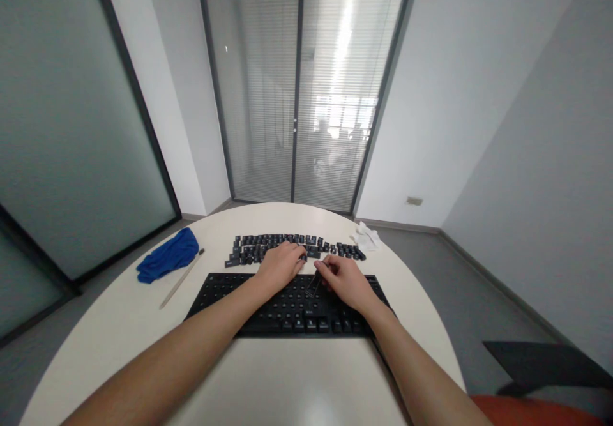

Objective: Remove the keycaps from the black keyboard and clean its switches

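Note:
A black keyboard [268,298] with most of its keycaps off lies on the round white table [268,381] in front of me. Behind it, several loose black keycaps [258,247] are laid out in rows. My left hand [280,265] reaches over the keyboard's far edge, fingers curled down on the loose keycaps. My right hand [345,280] is closed in a pinch on a thin metal keycap puller [313,280], whose tip points down at the keyboard's upper middle.
A blue cloth [167,255] lies at the table's left, with a thin pale stick [181,279] beside it. Crumpled white tissue [366,235] sits at the far right edge. A dark chair part [546,362] stands at lower right. Blinds cover a glass door [301,94] ahead.

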Demonstrator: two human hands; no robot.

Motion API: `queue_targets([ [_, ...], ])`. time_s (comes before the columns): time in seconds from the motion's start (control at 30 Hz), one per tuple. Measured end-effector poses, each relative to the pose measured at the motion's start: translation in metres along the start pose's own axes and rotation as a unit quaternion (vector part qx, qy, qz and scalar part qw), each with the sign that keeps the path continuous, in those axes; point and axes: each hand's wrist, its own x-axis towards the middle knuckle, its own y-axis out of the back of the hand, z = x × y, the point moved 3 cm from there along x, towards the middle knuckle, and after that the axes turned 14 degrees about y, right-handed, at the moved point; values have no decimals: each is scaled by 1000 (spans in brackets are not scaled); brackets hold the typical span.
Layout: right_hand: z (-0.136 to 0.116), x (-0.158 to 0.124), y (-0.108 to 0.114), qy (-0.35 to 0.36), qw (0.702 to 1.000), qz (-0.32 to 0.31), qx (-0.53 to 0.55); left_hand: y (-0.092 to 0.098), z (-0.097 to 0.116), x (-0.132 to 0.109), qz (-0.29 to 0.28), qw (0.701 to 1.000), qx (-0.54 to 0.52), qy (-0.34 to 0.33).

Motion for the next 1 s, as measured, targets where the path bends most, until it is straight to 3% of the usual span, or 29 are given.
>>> queue_targets([
  [0.3, -1, -1, 5, 4, 1000, 7, 4, -19, -3, 20, 8, 1000, 27, 11],
  [0.67, -3, -2, 6, 5, 1000, -15, 25, -19, -2, 22, 0, 999, 23, 22],
  [0.83, -4, -5, 5, 26, 995, -54, 81, -10, 0, 5, 3, 1000, -2, 27],
  [1.0, -3, -6, 2, 31, 988, -81, 129, -2, 6, -35, -13, 993, -116, 21],
])
